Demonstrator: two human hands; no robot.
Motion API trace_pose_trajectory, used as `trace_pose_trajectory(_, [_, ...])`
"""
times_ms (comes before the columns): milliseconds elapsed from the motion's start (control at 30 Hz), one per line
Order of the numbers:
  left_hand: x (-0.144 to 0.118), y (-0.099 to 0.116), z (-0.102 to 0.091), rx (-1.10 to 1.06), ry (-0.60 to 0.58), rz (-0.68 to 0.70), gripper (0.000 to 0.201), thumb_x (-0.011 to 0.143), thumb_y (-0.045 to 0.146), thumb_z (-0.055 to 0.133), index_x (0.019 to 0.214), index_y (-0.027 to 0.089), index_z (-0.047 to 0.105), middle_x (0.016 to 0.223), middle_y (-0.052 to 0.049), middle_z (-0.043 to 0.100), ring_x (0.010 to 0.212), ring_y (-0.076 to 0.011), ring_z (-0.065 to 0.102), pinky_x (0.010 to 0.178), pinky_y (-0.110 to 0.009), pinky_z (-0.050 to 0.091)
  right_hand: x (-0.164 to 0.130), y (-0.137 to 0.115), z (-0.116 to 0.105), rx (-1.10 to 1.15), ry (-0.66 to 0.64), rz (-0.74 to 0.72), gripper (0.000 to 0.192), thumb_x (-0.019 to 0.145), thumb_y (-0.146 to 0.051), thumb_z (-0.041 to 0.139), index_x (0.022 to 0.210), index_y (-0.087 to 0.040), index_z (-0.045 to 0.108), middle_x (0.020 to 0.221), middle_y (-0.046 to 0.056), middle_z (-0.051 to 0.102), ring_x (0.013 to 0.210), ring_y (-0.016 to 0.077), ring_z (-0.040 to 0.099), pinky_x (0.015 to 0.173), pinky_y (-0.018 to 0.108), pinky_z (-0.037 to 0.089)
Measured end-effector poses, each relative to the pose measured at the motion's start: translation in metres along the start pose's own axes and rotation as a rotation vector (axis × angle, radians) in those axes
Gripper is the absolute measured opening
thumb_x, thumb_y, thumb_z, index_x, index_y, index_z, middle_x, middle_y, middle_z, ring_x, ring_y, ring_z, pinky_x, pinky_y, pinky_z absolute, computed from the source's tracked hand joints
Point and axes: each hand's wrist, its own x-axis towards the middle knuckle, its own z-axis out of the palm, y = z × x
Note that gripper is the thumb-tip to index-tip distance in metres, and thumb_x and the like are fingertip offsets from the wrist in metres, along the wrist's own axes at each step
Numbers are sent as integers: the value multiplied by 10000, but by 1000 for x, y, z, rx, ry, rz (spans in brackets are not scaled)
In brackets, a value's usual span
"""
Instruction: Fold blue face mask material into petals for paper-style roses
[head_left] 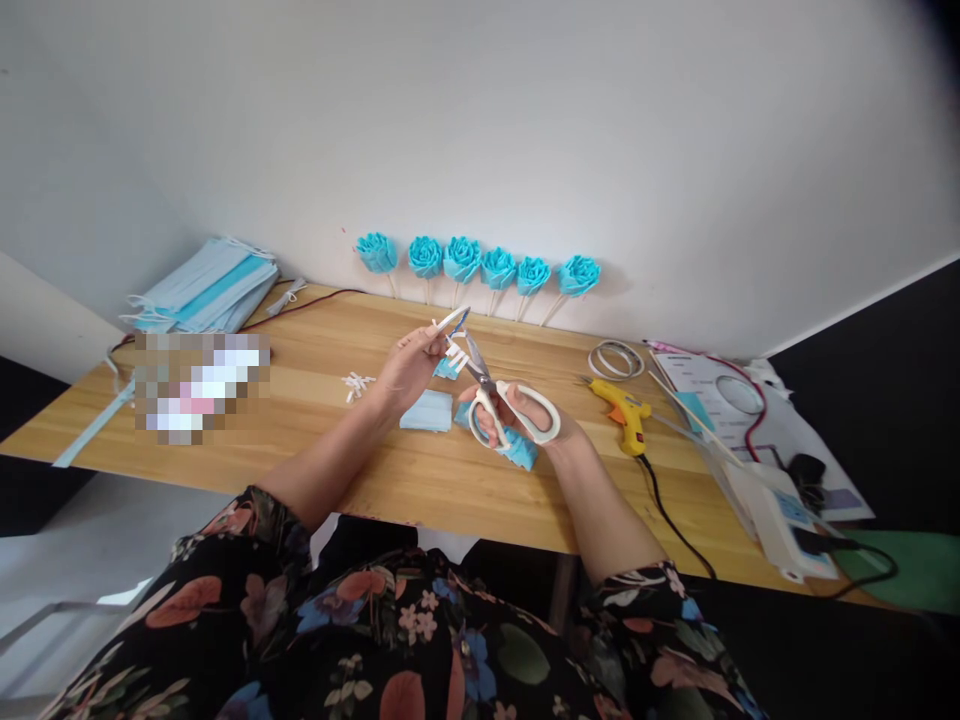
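Broadly, the wooden bench [420,490] is carrying everything, running along a white wall with a stack of blue face masks [206,290] lying at its far left corner and six blue paper-like roses [480,265] leaning on sticks against the wall. Over to the right a yellow glue gun [626,410] is lying on its side, well apart from the work, with a coil of wire rings [616,358] just beyond it. Nearer the middle, a folded blue mask piece [427,410] is resting flat on the wood between the two forearms. Above it, the right hand [525,420] is gripping the white-handled scissors [499,395], fingers through the loops, with another blue scrap seeming to sit under that hand. The blades are pointing up and left with a narrow gap between them. The left hand [409,365] is pinching a small blue-and-white strip [452,345] between thumb and fingertips, holding it up right at the blade tips. For a clean cut, the strip should be kept taut and fed deep toward the pivot rather than nipped at the tips, and the left fingertips look close enough to the blades that drawing them back along the strip would be wise. Tiny white offcuts [358,383] are lying just left of the left wrist.
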Motion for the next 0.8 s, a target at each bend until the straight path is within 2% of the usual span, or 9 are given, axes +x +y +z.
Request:
trace_pose_trajectory(100, [-2,0,1,-27,-43,-23,398,841,341,751,561,167,529,663,-5,477,672,-131,472,674,-276,412,-1,1,0,16,19,22,653,855,-720,566,1124,-138,692,728,13,577,614,114,569,547,249,555])
trace_pose_trajectory(300, [-4,0,2,-28,-19,-95,312,880,293,710,618,156,610,703,-17,543,692,-133,508,704,-280,433,0,11,-7,43,-5,21,668,864,-708,566,1198,-137,657,720,2,569,603,114,574,536,261,560])
trace_pose_trajectory(500, [-5,-3,0,-27,-90,-87,202,773,321,812,756,134,740,692,-14,567,690,-129,515,686,-270,436,0,8,-4,31,10,5,661,860,-710,570,1163,-131,676,714,0,577,571,107,575,516,250,542])
trace_pose_trajectory(667, [-6,-5,0,-39,-146,-78,254,789,317,800,649,159,659,705,-23,581,725,-149,545,724,-292,457,2,8,-3,21,46,-13,631,857,-680,608,1135,-118,680,681,-18,554,520,87,538,456,220,475])
trace_pose_trajectory(800, [-6,-5,0,-14,-136,-90,257,809,311,777,648,160,644,713,-34,577,748,-168,566,745,-315,465,3,13,-7,47,78,-14,601,844,-653,647,1108,-115,685,646,-33,531,488,74,495,439,215,453])
